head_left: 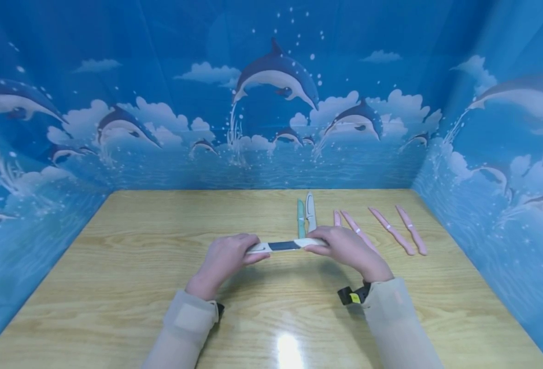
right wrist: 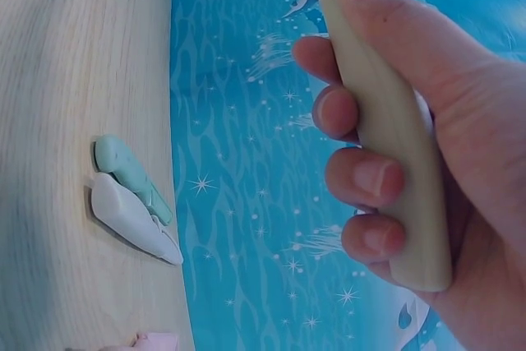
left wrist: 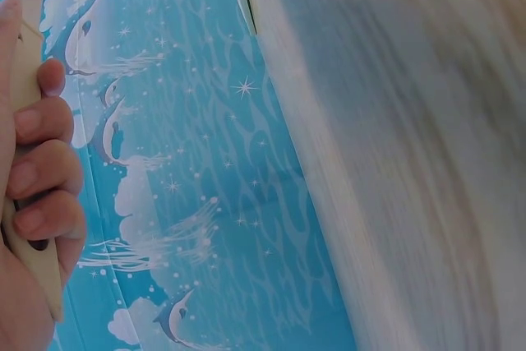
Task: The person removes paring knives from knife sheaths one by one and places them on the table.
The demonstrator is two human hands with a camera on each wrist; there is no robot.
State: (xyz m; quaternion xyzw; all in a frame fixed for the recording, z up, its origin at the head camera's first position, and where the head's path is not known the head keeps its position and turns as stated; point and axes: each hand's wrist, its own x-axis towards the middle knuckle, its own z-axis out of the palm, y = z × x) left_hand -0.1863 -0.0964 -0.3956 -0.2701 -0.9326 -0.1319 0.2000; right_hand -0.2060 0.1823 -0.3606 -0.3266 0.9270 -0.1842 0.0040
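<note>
The cream knife (head_left: 283,246) is held above the desk (head_left: 115,287), its long axis running side to side — left hand (head_left: 227,256) gripping one end, right hand (head_left: 347,248) the other, neither nearer.

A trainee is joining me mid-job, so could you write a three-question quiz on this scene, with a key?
1. Which hand grips the cream handle?
2. True or false: in the head view, the green knife lies to the left of the white knife.
3. In the head view, what colour is the rightmost knife? A) black B) pink C) orange

Key:
1. The right hand.
2. True.
3. B.
</note>
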